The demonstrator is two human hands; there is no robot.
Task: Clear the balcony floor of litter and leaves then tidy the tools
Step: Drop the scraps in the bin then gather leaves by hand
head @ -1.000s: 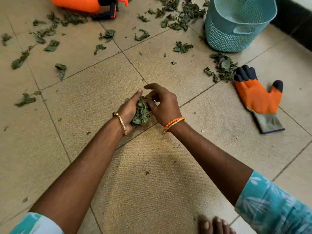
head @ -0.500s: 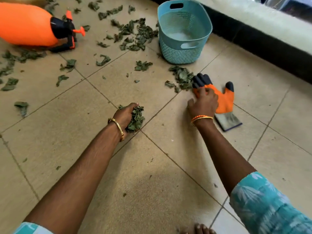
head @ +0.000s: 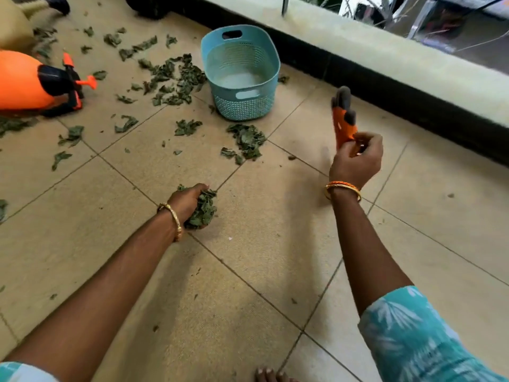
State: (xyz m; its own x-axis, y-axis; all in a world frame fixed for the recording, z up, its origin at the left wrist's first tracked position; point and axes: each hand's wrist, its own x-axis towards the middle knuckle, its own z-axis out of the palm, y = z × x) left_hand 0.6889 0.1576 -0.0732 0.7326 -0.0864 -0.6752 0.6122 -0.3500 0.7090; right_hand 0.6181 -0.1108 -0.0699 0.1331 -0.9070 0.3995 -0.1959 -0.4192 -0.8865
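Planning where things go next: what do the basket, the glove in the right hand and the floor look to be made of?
Basket: looks like moulded plastic, matt teal, with a perforated wall and cut-out handles. Glove: seems knitted orange fabric with dark fingertips, probably a rubbery coating; it flexes in the right hand. Floor: beige tiles with grout lines, likely ceramic, with a fine-textured matt face.

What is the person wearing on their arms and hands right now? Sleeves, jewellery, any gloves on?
Both hands are bare, no glove worn. The left hand has a thin gold bangle at the wrist. The right hand has an orange bangle and a gold bangle stacked together. Both forearms are uncovered; each upper arm has a short turquoise sleeve with a white leaf print.
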